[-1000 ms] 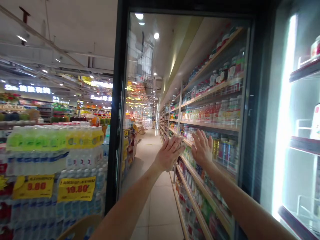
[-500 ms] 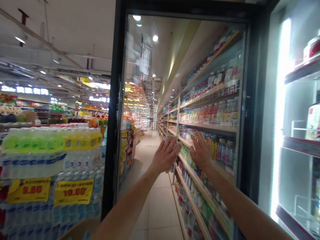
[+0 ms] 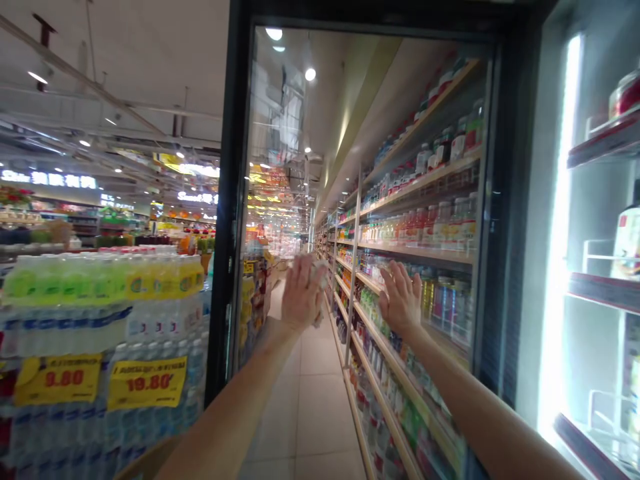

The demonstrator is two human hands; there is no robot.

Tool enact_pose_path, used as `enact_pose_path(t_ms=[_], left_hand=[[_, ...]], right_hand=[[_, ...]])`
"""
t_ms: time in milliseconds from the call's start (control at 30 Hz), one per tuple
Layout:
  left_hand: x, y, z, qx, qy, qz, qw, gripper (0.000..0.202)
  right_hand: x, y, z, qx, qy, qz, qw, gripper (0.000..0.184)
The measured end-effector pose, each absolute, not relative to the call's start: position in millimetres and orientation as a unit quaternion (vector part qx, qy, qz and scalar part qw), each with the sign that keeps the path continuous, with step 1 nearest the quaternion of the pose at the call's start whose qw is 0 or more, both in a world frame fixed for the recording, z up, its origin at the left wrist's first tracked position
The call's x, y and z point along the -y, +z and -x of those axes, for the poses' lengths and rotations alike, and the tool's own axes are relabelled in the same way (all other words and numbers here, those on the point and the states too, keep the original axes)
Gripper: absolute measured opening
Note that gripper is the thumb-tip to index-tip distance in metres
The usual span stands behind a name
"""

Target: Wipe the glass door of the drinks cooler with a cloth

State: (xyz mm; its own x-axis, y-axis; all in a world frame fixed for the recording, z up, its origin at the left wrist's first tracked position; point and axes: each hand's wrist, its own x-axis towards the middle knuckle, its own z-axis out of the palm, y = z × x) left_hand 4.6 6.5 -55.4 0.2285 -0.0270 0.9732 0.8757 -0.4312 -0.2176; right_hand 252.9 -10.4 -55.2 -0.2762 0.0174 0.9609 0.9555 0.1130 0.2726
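Note:
A glass door [image 3: 295,200] in a dark frame stands in front of me, swung open. My left hand [image 3: 301,297] lies against the pane left of its middle, with a crumpled whitish cloth [image 3: 320,293] under the palm and showing at its right edge. The hand is slightly blurred. To its right, my right hand [image 3: 401,297] rests on the same pane with fingers spread, holding nothing. Both forearms reach up from the bottom of the view.
At right is a lit cooler with shelves [image 3: 600,293] and bottles. Stacked drink packs [image 3: 105,280] with yellow price signs [image 3: 147,383] stand at left. A tiled aisle [image 3: 320,413] and long bottle shelves [image 3: 420,250] show in the pane.
My left hand has slid left across the glass with the cloth, away from my right hand. My right hand has stayed in nearly the same place.

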Motion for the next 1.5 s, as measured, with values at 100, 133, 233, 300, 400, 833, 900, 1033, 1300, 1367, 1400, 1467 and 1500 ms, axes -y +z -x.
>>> enact_pose_path(t_ms=[100, 133, 233, 300, 400, 833, 900, 1033, 1300, 1367, 1400, 1467, 1500], left_hand=[[-1.4, -71.4, -16.9, 0.262, -0.44, 0.724, 0.463, 0.048], [-1.5, -73.7, -12.6, 0.261, -0.431, 0.726, 0.468, 0.048], [-7.2, -69.1, 20.1, 0.319, -0.482, 0.68, 0.451, 0.047], [-12.9, -59.4, 44.5, 0.374, -0.558, 0.613, 0.417, 0.046], [-18.1, -46.8, 58.3, 0.404, -0.635, 0.536, 0.381, 0.046], [-4.0, -69.9, 15.2, 0.296, -0.463, 0.698, 0.459, 0.045], [-9.3, -55.8, 35.7, 0.354, -0.548, 0.623, 0.432, 0.045], [-14.3, -38.9, 43.0, 0.388, -0.624, 0.549, 0.4, 0.045], [1.2, -70.3, -21.9, 0.256, -0.434, 0.731, 0.461, 0.049], [0.2, -67.1, -11.8, 0.249, -0.425, 0.737, 0.462, 0.047], [-1.6, -62.2, -2.1, 0.265, -0.441, 0.725, 0.458, 0.046], [-6.6, -48.1, 20.3, 0.325, -0.51, 0.667, 0.436, 0.044], [-9.1, -40.7, 29.7, 0.356, -0.549, 0.628, 0.421, 0.044]], right_hand=[[10.4, -55.1, -253.6, 0.6, -0.531, 0.403, 0.442, 0.048], [10.4, -55.2, -253.7, 0.599, -0.533, 0.402, 0.443, 0.048], [10.3, -55.5, -253.7, 0.598, -0.532, 0.408, 0.44, 0.048], [10.2, -55.8, -253.4, 0.596, -0.533, 0.41, 0.439, 0.049], [10.3, -56.1, -252.9, 0.597, -0.531, 0.411, 0.439, 0.051], [11.0, -55.7, -253.1, 0.596, -0.533, 0.406, 0.442, 0.048], [11.0, -55.8, -253.4, 0.596, -0.532, 0.407, 0.443, 0.049], [11.0, -55.7, -253.2, 0.593, -0.536, 0.408, 0.441, 0.05], [8.8, -56.8, -253.4, 0.595, -0.537, 0.393, 0.45, 0.052], [8.8, -56.7, -253.8, 0.594, -0.54, 0.395, 0.447, 0.051], [8.9, -56.5, -254.0, 0.594, -0.54, 0.397, 0.445, 0.05], [9.4, -56.3, -254.1, 0.595, -0.538, 0.401, 0.442, 0.05], [9.5, -56.3, -254.1, 0.595, -0.538, 0.401, 0.443, 0.05]])
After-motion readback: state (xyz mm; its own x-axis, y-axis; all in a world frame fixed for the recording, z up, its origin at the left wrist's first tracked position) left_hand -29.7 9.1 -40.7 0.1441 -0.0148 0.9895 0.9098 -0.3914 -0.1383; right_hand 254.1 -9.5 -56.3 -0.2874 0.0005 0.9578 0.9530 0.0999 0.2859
